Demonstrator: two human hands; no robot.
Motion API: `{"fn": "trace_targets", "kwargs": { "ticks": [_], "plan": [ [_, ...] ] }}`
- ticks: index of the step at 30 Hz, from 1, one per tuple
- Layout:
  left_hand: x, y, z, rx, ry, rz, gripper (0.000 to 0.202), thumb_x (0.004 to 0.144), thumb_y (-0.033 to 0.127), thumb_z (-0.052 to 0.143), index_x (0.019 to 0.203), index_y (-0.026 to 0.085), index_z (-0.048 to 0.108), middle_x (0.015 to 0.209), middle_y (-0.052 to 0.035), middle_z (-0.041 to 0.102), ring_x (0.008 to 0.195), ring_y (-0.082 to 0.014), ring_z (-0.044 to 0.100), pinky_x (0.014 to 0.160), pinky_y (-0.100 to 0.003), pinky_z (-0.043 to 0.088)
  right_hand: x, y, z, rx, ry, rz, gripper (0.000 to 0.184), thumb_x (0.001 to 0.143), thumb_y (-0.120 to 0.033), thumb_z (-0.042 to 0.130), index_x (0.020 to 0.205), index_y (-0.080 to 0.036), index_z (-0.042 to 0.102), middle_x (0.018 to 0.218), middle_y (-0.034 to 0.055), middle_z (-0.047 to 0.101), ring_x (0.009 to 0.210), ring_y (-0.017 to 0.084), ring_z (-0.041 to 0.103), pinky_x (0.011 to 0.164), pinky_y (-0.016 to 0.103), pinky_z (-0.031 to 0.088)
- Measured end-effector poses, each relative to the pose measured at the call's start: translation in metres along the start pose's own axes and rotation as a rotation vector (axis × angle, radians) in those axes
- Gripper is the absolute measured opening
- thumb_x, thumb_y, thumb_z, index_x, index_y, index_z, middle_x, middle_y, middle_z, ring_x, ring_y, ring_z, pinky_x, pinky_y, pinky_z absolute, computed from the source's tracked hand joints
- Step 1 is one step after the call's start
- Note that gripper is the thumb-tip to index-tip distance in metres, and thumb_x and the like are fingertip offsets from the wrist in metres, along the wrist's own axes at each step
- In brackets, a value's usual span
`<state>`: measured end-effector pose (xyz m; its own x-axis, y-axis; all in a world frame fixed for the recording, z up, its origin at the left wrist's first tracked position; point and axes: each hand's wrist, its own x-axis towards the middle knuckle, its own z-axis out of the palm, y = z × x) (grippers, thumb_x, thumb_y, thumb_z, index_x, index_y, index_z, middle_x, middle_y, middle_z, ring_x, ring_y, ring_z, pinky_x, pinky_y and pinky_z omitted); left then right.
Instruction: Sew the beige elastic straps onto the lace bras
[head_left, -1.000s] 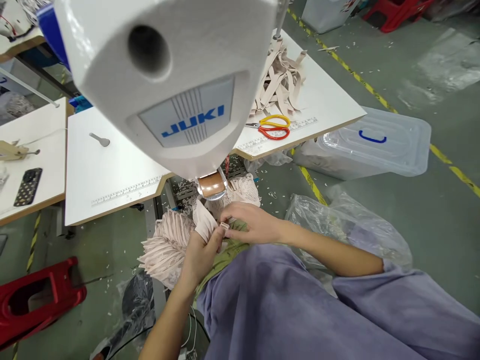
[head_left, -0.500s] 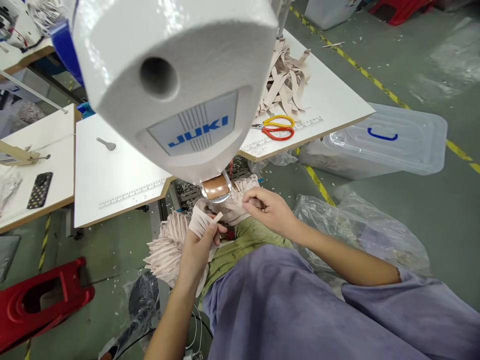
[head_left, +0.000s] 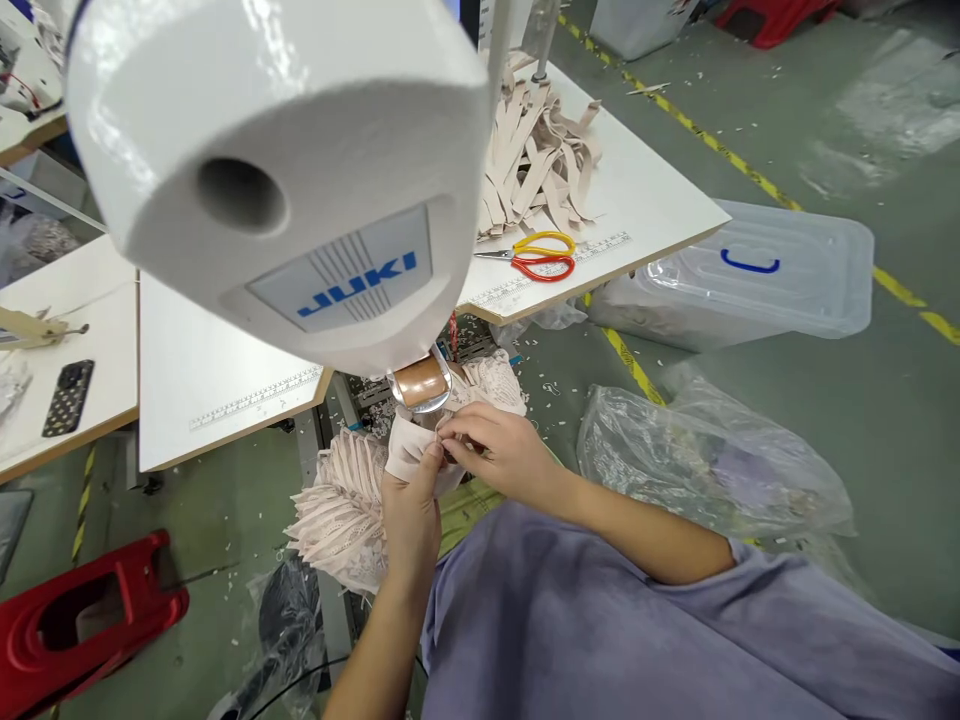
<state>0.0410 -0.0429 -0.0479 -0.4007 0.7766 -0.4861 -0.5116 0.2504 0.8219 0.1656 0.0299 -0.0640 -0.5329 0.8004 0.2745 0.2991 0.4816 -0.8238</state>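
Observation:
Just below the white JUKI sewing machine head (head_left: 300, 190), my left hand (head_left: 411, 510) grips a pale beige fabric piece (head_left: 409, 445) between thumb and fingers. My right hand (head_left: 495, 450) meets it from the right, fingertips pinched on the same piece near the left thumb. A stack of pink lace garments (head_left: 337, 505) hangs to the left of my left hand, and more lace (head_left: 495, 380) lies behind my right hand. The machine's metal foot (head_left: 421, 384) sits directly above the fabric. What lies under the hands is hidden.
Beige elastic strips (head_left: 536, 160) are heaped on the white table (head_left: 652, 200), beside yellow and red scissors (head_left: 541, 256). A lidded clear bin (head_left: 750, 275) and clear plastic bags (head_left: 705, 460) stand on the floor at right. A red stool (head_left: 82, 620) and a phone (head_left: 67, 397) are at left.
My right hand came back from the lace to the left hand, and both now pinch the beige piece together. The view shifted a little to the right.

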Motion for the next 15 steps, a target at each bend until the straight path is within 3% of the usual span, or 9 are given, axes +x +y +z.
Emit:
{"fn": "trace_targets", "kwargs": {
  "ticks": [6, 12, 15],
  "plan": [
    [-0.005, 0.004, -0.001, 0.196, -0.028, 0.052, 0.037, 0.075, 0.033, 0.081, 0.108, 0.017, 0.075, 0.105, -0.0077, 0.077, 0.099, -0.0234, 0.071, 0.089, -0.034, 0.057, 0.007, 0.006, -0.015, 0.120, -0.195, 0.148, 0.005, 0.086, -0.024, 0.065, 0.087, -0.022, 0.069, 0.085, 0.0004, 0.065, 0.067, 0.012, 0.056, 0.062, 0.025, 0.041],
    [-0.005, 0.005, -0.001, 0.293, -0.023, 0.149, 0.025, 0.072, 0.032, 0.082, 0.091, 0.016, 0.079, 0.072, -0.0029, 0.075, 0.062, -0.0163, 0.067, 0.064, -0.028, 0.059, 0.021, 0.003, -0.033, 0.098, -0.348, 0.074, 0.005, 0.079, -0.015, 0.063, 0.078, -0.020, 0.063, 0.076, -0.0021, 0.060, 0.069, 0.012, 0.052, 0.064, 0.024, 0.037],
    [-0.002, 0.004, -0.004, 0.301, -0.050, 0.139, 0.022, 0.073, 0.032, 0.081, 0.089, 0.016, 0.079, 0.066, -0.0022, 0.073, 0.058, -0.0150, 0.065, 0.062, -0.026, 0.057, 0.023, 0.003, -0.035, 0.096, -0.405, 0.014, 0.007, 0.083, -0.016, 0.060, 0.084, -0.020, 0.065, 0.078, -0.0013, 0.061, 0.073, 0.013, 0.054, 0.066, 0.025, 0.037]
  ]
}}
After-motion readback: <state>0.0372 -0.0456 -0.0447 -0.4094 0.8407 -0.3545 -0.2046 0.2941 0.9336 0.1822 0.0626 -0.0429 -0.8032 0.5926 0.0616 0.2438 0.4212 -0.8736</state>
